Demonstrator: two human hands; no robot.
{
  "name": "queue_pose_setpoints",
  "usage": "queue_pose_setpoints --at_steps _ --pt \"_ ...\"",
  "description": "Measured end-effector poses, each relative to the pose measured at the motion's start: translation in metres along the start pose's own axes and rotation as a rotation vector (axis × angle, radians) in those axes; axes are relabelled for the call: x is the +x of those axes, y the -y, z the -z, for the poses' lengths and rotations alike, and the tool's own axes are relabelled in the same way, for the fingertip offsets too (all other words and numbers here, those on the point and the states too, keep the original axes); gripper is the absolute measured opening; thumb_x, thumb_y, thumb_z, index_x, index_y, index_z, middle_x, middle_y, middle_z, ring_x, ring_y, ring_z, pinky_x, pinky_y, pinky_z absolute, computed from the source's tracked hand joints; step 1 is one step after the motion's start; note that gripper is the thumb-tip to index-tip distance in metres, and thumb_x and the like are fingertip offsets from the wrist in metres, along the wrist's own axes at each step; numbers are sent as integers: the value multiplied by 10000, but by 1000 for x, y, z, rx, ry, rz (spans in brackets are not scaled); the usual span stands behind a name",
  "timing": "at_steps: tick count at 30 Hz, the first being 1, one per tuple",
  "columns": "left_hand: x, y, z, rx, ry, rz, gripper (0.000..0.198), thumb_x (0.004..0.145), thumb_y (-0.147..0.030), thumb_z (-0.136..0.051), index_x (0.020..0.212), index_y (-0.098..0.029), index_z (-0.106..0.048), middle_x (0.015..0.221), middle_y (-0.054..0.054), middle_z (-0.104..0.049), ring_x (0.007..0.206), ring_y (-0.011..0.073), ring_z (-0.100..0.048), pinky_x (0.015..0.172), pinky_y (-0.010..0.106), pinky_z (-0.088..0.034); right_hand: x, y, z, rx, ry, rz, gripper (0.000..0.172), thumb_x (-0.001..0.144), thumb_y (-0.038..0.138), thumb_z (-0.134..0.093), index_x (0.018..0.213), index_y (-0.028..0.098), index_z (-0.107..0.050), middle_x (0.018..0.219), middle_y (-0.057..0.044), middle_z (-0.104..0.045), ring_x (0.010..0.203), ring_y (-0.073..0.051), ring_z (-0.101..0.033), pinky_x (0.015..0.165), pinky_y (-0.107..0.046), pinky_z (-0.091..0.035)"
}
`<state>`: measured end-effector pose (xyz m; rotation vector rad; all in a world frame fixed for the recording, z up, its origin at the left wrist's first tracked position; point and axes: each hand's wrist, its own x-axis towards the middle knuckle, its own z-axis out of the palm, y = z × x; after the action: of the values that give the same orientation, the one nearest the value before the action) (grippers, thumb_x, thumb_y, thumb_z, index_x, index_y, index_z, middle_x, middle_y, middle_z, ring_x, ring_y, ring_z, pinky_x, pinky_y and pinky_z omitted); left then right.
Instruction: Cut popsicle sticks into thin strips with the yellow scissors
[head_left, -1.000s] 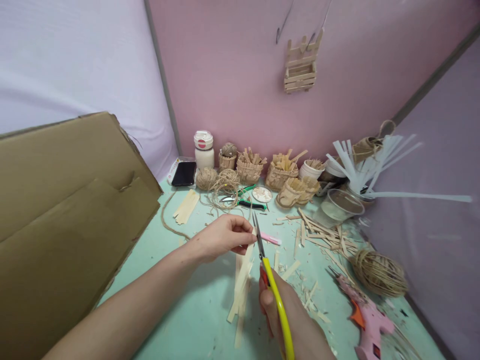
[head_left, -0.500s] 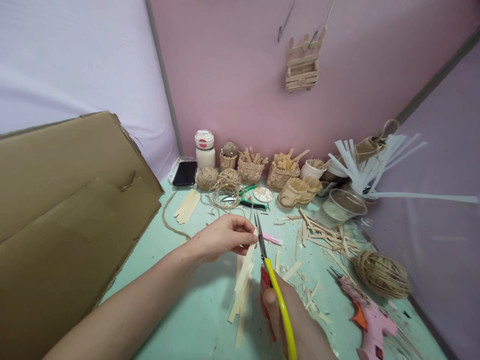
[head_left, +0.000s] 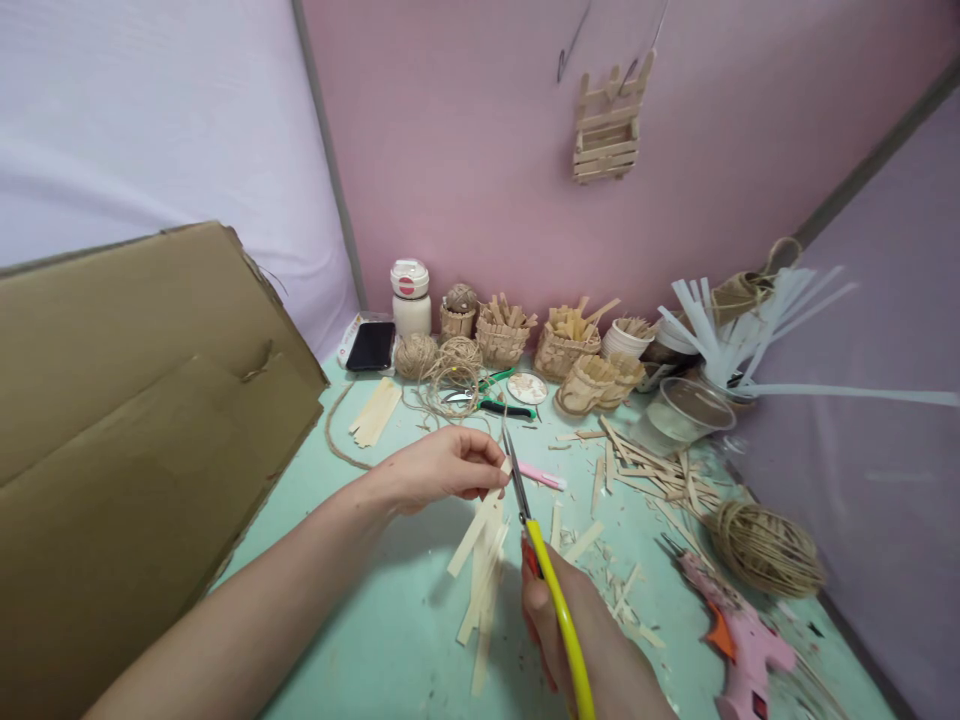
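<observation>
Between the thumb and fingers of my left hand is a thin pale wooden strip, slanting down to the left. My right hand is closed around yellow-handled scissors, whose narrow blades point up and lie right beside the strip's upper end. Whether the blades touch the strip I cannot tell. Beneath my hands, several more pale strips lie in a loose pile on the green table. A pink pen-like tool rests just behind the blades.
At right lie a pink glue gun, a twine ball and scattered wood sticks. Along the back stand stick-filled baskets, a clear plastic cup and green-handled pruners. A cardboard sheet leans at left.
The strip in my left hand has turned, its lower end swinging left and away from the pile. My left hand has shifted slightly left, and the scissor tips have tilted a little left.
</observation>
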<state>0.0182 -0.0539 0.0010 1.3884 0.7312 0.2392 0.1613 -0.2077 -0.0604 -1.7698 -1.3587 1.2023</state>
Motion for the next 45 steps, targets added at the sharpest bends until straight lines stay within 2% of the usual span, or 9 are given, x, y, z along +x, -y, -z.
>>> queue_pose_setpoints --at_steps 5,9,12,20,26,31,36,42,45 --pt "-1 -2 1 -2 17 -4 143 698 -266 -658 764 -162 -584 682 -21 -591 609 73 -476 594 210 -371 0 5 -1 -33 -11 6 724 658 908 -176 719 224 -403 494 28 -435 410 -108 -343 398 -240 -228" --pt "-2 -3 2 16 27 -11 150 696 -275 -655 765 -162 -586 683 -22 -579 614 78 -470 592 214 -362 0 11 -5 -86 -83 16 779 578 950 -101 680 214 -337 549 32 -393 466 -101 -321 441 -230 -201" --pt "-3 -4 4 40 37 -22 153 701 -284 -648 777 -163 -595 685 -25 -566 614 79 -464 589 215 -354 0 14 -6 -77 -102 -31 797 548 957 -60 683 216 -322 551 29 -396 464 -100 -313 439 -229 -200" --pt "-4 -7 5 104 43 -21 143 725 -283 -621 798 -161 -615 677 -24 -546 627 84 -456 586 214 -340 0 9 -4 -91 -58 -8 724 622 929 -107 675 230 -288 513 25 -398 458 -115 -313 441 -251 -166" --pt "-6 -10 5 133 28 -9 146 734 -281 -612 806 -154 -610 675 -20 -562 607 79 -432 569 214 -331 0 5 -4 -79 -52 -2 703 640 921 -155 675 235 -306 481 40 -382 439 -113 -299 422 -244 -186" --pt "-7 -12 6 170 34 -25 176 756 -326 -600 818 -161 -605 656 -34 -546 602 79 -444 584 212 -336 3 2 -4 -60 -124 17 623 720 852 -260 692 233 -328 502 37 -403 450 -112 -326 413 -228 -215" --pt "-8 -12 4 152 48 -55 203 793 -369 -556 850 -175 -564 650 -40 -537 604 92 -482 590 219 -361 0 0 -3 30 -104 -71 592 745 819 -294 724 230 -352 522 50 -397 408 -91 -291 376 -216 -247" --pt "-6 -12 0 278 -93 -25 253 792 -396 -532 921 -184 -581 670 -34 -536 602 102 -483 565 220 -360 -10 10 7 75 -55 -4 530 831 727 -321 812 216 -462 616 19 -481 469 -108 -388 425 -216 -335" --pt "-6 -12 0 295 -78 -82 258 774 -400 -561 900 -177 -587 710 -29 -538 604 95 -466 567 220 -361 -9 8 8 71 -68 -9 589 792 776 -316 812 212 -484 618 8 -502 452 -107 -391 422 -225 -340"
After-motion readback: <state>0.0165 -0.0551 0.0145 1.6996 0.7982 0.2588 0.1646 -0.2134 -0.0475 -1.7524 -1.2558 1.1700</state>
